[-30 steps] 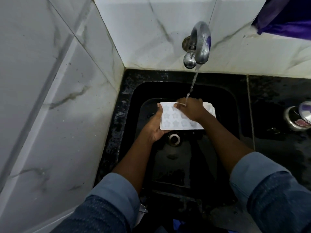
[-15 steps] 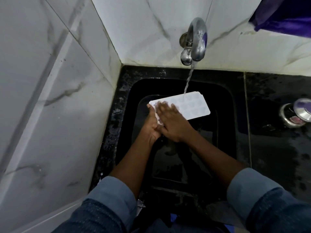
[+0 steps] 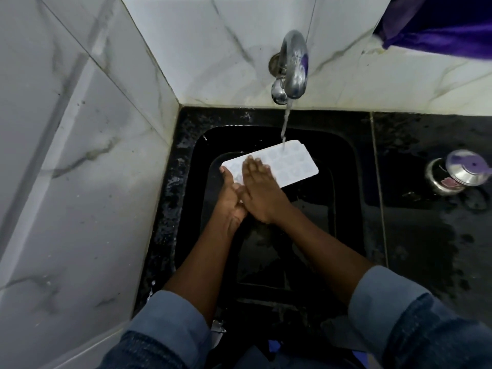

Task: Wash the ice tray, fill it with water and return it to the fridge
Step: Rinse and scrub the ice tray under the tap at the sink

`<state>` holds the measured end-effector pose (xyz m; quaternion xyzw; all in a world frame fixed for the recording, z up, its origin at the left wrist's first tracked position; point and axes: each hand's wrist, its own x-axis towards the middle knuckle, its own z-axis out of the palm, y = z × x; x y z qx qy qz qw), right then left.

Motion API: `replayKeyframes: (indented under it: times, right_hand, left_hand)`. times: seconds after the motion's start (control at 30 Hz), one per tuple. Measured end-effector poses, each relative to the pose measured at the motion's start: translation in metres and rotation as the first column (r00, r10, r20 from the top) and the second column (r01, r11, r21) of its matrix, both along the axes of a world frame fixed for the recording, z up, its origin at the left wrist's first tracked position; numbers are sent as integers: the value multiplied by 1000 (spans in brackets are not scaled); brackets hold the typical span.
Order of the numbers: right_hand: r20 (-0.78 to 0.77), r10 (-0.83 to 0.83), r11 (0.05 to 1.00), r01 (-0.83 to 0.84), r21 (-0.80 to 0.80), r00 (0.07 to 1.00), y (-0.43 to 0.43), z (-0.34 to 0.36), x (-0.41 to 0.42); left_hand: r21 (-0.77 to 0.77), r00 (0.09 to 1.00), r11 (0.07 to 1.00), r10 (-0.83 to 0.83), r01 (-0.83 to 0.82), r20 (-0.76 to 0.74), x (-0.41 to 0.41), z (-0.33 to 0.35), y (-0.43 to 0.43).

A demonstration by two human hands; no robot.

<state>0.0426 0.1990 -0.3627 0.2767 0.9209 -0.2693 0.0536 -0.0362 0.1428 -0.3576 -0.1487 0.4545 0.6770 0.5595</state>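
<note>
A white ice tray (image 3: 290, 165) is held over the black sink (image 3: 343, 161), tilted with its far end raised to the right. Water from the chrome tap (image 3: 294, 67) falls onto that far end. My left hand (image 3: 230, 194) grips the tray's near left corner, thumb on top. My right hand (image 3: 259, 187) lies flat on the tray's upper face with straight fingers, covering its near part.
White marble-patterned tiles rise on the left and behind the sink. A wet black counter (image 3: 431, 235) extends to the right and carries a steel pot (image 3: 452, 177) with its lid tilted. A purple cloth (image 3: 439, 25) hangs at the top right.
The tray has swung from lying square under the tap to a slant with its far end up and right. My right hand slid from the tray's far middle to its near end.
</note>
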Motion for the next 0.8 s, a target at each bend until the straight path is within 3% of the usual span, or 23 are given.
replayKeyframes:
  times: [0.03,0.1,0.2,0.27,0.37,0.4,0.47,0.57,0.63,0.73,0.8]
  right_hand:
    - [7,4,999,-5,33,1000,6,-2,3]
    - [38,-172,982,168,92,984,30,-10,5]
    - [137,-400,915,404,2,906,50,-2,4]
    - [90,-310,948,315,-49,946,31,10,-3]
    - [38,-100,992,102,-70,994,-2,17,-9]
    - [29,-105,993,106,-54,994,4,17,-10]
    - [62,-247,969,247,-7,967,32,12,-12]
    - [134,-444,891,453,-37,886,60,16,-5]
    - [52,-312,947,315,-56,949,46,19,-7]
    - [-54,89,995,-86,54,995,28,15,7]
    - [-89,50,991,-38,131,995,52,9,21]
  left_hand:
    - [-18,1000,1000,0,-1,-13,0,2,0]
    - [-63,999,997,33,-33,-5,-2,2,-2]
    - [-38,1000,999,27,-27,-4,-2,11,-4]
    - [-65,998,996,54,-56,-41,2,6,1]
    - [164,995,982,97,-91,-30,-3,-30,8]
    - [130,996,989,82,-76,-35,-4,-27,8]
    - [-26,996,999,24,-27,-85,-5,2,9]
    - [-43,998,998,44,-46,-50,-10,17,9]
    - [-56,996,998,39,-43,-81,-7,27,10]
    - [-50,993,998,27,-33,-114,-12,26,12]
    - [-47,994,999,19,-24,-106,-16,28,10]
